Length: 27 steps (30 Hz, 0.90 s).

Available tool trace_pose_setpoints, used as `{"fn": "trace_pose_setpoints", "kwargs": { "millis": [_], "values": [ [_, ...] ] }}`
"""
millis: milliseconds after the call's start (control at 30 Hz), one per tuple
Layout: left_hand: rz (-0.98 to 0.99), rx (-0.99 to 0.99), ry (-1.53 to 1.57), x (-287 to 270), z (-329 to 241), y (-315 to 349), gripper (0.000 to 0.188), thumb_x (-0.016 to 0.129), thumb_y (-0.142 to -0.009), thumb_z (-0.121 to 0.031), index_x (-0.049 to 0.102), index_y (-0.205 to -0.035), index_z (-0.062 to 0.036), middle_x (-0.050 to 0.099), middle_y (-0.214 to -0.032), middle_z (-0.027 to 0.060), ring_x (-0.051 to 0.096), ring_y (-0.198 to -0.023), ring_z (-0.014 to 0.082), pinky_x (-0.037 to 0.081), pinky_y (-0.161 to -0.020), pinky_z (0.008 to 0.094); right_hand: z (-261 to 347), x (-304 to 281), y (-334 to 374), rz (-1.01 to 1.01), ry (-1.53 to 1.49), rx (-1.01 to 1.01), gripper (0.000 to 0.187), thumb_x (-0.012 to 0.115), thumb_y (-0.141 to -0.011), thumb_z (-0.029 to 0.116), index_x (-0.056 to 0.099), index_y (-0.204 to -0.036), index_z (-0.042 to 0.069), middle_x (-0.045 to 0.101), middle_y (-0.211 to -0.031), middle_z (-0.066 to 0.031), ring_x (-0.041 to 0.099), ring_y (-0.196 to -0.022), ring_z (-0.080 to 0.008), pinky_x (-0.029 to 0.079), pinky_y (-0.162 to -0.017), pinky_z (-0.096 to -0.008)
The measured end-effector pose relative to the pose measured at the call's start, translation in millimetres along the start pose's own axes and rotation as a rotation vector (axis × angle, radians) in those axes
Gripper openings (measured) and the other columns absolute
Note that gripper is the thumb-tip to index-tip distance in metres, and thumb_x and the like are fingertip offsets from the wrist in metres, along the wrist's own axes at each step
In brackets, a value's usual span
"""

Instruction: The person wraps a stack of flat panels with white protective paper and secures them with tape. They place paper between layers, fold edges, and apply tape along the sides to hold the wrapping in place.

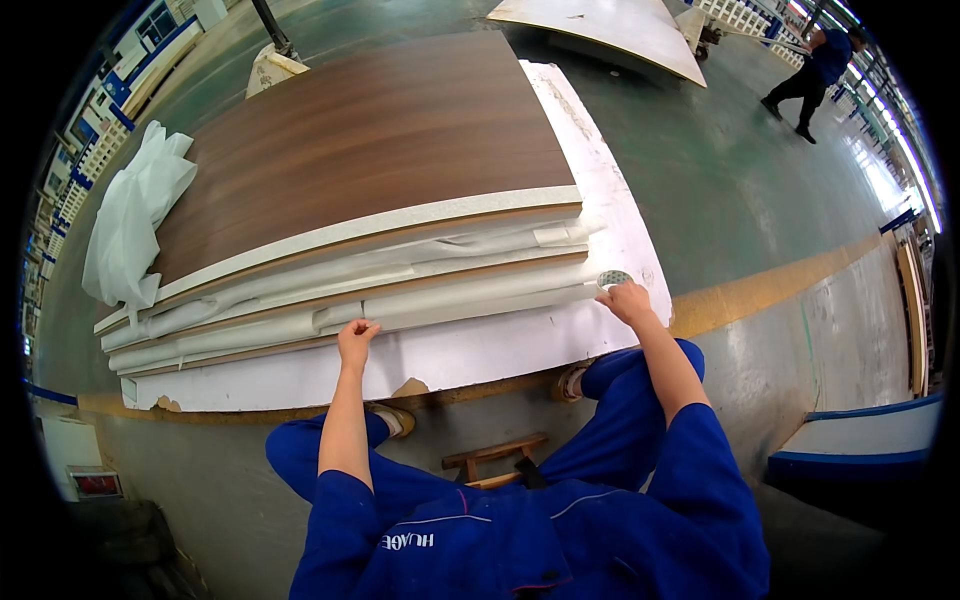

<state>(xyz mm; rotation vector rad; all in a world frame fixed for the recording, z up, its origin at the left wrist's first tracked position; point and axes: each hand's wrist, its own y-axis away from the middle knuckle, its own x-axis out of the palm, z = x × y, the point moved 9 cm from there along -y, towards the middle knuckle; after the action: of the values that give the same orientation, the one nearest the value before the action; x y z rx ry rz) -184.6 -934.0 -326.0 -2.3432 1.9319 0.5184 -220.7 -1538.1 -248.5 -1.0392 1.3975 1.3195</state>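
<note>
A stack of brown wood-grain panels (390,140) with pale edges lies in front of me, white wrapping foam (450,301) folded along the sides of the lower ones. At the stack's front side my left hand (357,342) is closed in a pinch against the wrapping; what its fingertips hold is too small to make out. Near the right front corner my right hand (627,302) grips a roll of tape (613,279), its round side showing above my fingers. More crumpled white foam (140,215) hangs over the left end of the stack.
Under the stack is a white board (480,350) with chipped edges. I sit on a low wooden stool (497,452). A pallet jack handle (272,28) rises behind. Beyond, another large panel (610,28) lies raised, and a person (822,70) walks at the far right.
</note>
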Motion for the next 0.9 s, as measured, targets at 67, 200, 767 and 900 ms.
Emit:
{"fn": "trace_pose_setpoints", "kwargs": {
  "millis": [67, 200, 767, 900],
  "values": [
    [-0.001, 0.010, -0.050, -1, 4, -5, 0.015, 0.076, -0.075, -0.009, 0.065, -0.081, -0.0018, 0.062, -0.074, -0.0001, 0.055, -0.068, 0.0091, 0.045, -0.065, 0.0252, 1, 1, -5, -0.114, -0.027, -0.002, 0.049, 0.057, -0.083, 0.054, 0.071, -0.071, 0.008, 0.067, -0.072, -0.0135, 0.064, -0.074, -0.0314, 0.050, -0.066, -0.0442],
    [-0.027, 0.017, -0.161, 0, 3, -8, 0.014, 0.075, -0.075, -0.010, 0.065, -0.081, -0.0018, 0.065, -0.074, 0.0024, 0.057, -0.067, 0.0102, 0.046, -0.065, 0.0260, 5, 6, -13, -0.142, 0.018, 0.059, 0.051, 0.058, -0.081, 0.055, 0.071, -0.067, 0.008, 0.067, -0.072, -0.0121, 0.064, -0.075, -0.0281, 0.045, -0.064, -0.0419],
    [-0.160, 0.019, -0.565, -1, -14, -19, 0.024, 0.077, -0.072, -0.023, 0.067, -0.081, -0.0035, 0.068, -0.075, 0.0078, 0.063, -0.068, 0.0203, 0.048, -0.064, 0.0331, 18, 4, -29, -0.254, 0.058, 0.132, 0.051, 0.060, -0.081, 0.054, 0.070, -0.065, 0.007, 0.066, -0.068, -0.0129, 0.064, -0.071, -0.0281, 0.043, -0.062, -0.0435],
    [-0.239, 0.001, -0.600, 3, -20, -18, 0.023, 0.076, -0.073, -0.024, 0.067, -0.083, -0.0055, 0.068, -0.076, 0.0081, 0.064, -0.070, 0.0247, 0.049, -0.065, 0.0364, 17, 0, -31, -0.273, 0.072, 0.136, 0.050, 0.060, -0.081, 0.054, 0.071, -0.066, 0.007, 0.066, -0.067, -0.0117, 0.064, -0.071, -0.0275, 0.042, -0.063, -0.0430]
  ]
}}
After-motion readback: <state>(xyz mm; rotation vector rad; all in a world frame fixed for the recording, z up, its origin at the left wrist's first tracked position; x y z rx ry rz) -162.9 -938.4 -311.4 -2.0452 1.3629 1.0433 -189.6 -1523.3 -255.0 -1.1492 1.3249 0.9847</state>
